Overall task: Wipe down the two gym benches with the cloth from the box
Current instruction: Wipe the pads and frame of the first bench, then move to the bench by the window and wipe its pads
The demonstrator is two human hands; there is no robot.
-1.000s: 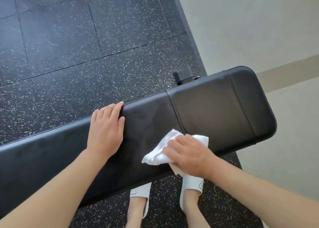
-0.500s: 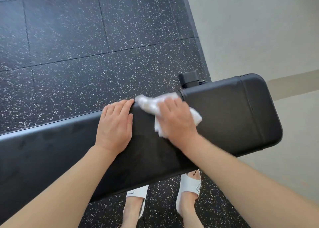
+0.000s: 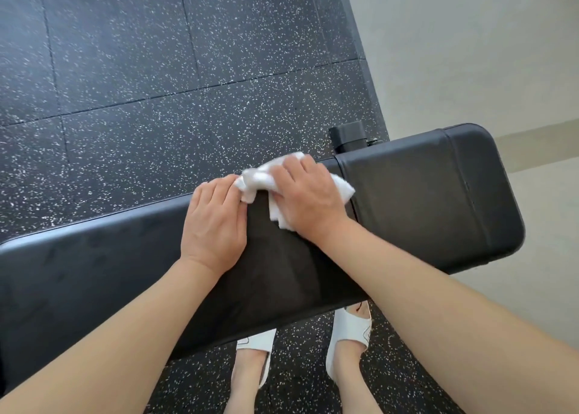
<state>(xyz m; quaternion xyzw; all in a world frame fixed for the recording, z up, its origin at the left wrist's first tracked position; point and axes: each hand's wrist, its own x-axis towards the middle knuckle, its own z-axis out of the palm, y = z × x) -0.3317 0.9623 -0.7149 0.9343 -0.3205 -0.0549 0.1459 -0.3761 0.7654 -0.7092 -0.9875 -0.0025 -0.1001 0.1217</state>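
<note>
Speckled black rubber flooring (image 3: 156, 69) is spanned by a black padded bench (image 3: 423, 200). A white cloth (image 3: 260, 180) is pressed against the pad's far edge under the flat, nearly straight fingers of the right hand (image 3: 305, 194); its bunched left end is touched by the fingertips of the left hand (image 3: 213, 222), which is laid flat on the pad.

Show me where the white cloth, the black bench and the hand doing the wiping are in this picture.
white cloth (image 3: 341, 191): head view, on the bare corner sticking out beside the hand.
black bench (image 3: 423, 200): head view, on the end pad's top.
right hand (image 3: 308, 197): head view, on the back of the hand pressing the cloth.
</note>
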